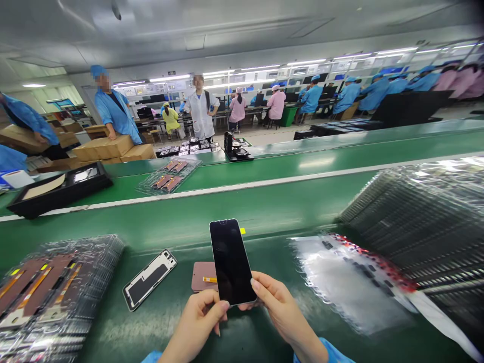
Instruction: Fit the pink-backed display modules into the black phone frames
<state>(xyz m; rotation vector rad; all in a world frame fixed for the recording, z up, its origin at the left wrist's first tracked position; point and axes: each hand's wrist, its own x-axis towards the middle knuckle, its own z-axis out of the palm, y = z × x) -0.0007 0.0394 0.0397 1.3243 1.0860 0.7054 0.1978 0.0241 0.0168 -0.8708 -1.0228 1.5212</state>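
We hold a black phone screen [231, 262] upright above the green desk [264, 212], its glass facing us. Our left hand [198, 320] pinches the lower left corner between thumb and fingers, and our right hand [280, 307] grips the lower right edge, thumb on the front; both hands are closed on the screen and sit close together.

Behind the screen a pinkish panel [202, 276] lies flat on the desk, and just left of it a white-rimmed frame [149, 279] rests at a slant. A stack of clear trays [45, 297] sits at our far left. To our right lie a clear plastic sheet [348, 282] and a dark ribbed stack [423, 222].
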